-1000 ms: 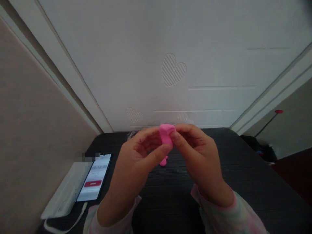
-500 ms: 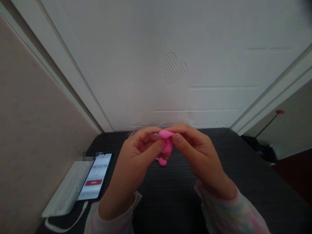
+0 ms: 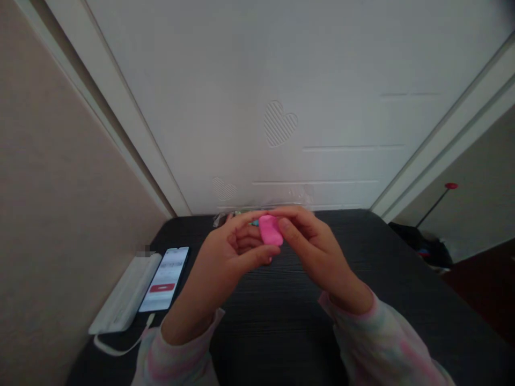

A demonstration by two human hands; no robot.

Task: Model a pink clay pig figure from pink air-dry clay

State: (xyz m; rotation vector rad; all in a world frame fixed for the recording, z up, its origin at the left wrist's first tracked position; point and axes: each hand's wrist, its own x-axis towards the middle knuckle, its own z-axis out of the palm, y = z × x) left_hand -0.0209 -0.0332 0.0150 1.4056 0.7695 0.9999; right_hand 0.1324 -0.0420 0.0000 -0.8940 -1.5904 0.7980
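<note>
The person's pastel tie-dyed fabric sleeves (image 3: 181, 356) reach in over the near part of the black, wood-grained table (image 3: 277, 316). A thin white cable (image 3: 115, 352) curves across the table's near left corner, its plug close to the bottom end of a black-edged smartphone (image 3: 164, 281) with a lit screen showing a red button. A long white plastic slab (image 3: 124, 295) lies just beside the phone, along the table's left side.

Farther in, above the table's middle, both hands grip one smooth, bright pink, putty-like lump (image 3: 270, 230). The left hand (image 3: 225, 254) has its thumb beneath the lump and its fingers curled behind; the right hand (image 3: 322, 249) pinches the lump's right edge between thumb and fingers. Whether the fingertips meet behind it cannot be told.

Crumpled clear plastic (image 3: 219, 220) sits at the table's far edge, left of centre. Beyond the table stands a white panel (image 3: 225, 80) with embossed striped hearts (image 3: 280, 124). A thin red-topped rod (image 3: 451, 186) rises beyond the table's right side.
</note>
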